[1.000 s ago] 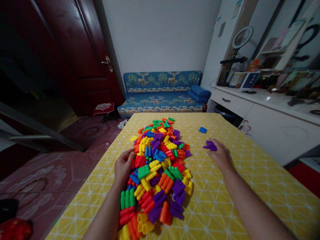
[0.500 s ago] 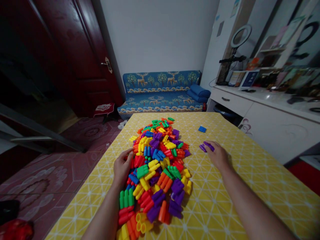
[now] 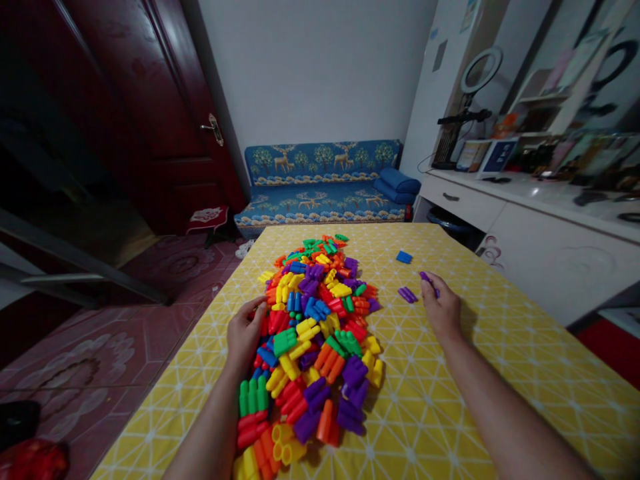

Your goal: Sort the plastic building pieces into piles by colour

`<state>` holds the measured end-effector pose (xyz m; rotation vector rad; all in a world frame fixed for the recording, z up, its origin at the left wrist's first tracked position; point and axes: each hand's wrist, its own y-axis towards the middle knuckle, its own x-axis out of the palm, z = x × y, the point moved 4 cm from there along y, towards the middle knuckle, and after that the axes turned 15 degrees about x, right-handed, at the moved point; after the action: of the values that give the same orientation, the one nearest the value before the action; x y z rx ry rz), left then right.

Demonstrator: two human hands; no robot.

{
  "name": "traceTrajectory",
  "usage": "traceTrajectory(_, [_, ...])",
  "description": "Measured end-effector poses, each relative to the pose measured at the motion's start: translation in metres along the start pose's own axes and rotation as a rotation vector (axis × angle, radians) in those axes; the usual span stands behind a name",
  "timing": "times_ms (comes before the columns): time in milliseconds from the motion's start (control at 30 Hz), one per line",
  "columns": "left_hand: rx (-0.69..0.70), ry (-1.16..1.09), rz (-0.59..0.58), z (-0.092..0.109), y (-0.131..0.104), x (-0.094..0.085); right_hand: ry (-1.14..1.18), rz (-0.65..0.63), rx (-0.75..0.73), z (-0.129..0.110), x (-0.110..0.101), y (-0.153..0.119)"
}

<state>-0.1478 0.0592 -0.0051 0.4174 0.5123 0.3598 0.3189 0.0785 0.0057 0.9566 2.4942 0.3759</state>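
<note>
A long heap of red, yellow, green, blue, orange and purple plastic pieces lies on the yellow patterned tablecloth. My left hand rests against the heap's left side, fingers curled at a red piece; whether it grips anything is hidden. My right hand, right of the heap, pinches a purple piece between thumb and fingers. Just left of that hand, a second purple piece lies flat on the cloth. Farther back is a single blue piece.
Beyond the table stands a blue patterned sofa. A white cabinet with bottles and a ring light is on the right. At left are a dark red door and a small red stool.
My right hand has moved slightly right with one purple piece, away from the other purple piece on the cloth. My left hand has stayed at the heap.
</note>
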Motion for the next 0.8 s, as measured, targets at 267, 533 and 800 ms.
traceTrajectory(267, [0.037,0.003,0.0,-0.008,0.001,0.001,0.012,0.03,-0.019,-0.003,0.0,-0.001])
traceTrajectory(533, [0.03,-0.016,0.008,-0.005,0.001,0.001,-0.289,-0.052,0.125,0.008,0.0,0.006])
traceTrajectory(800, [0.01,0.004,0.002,-0.002,0.0,0.0,0.036,0.048,-0.046,-0.045,-0.003,-0.017])
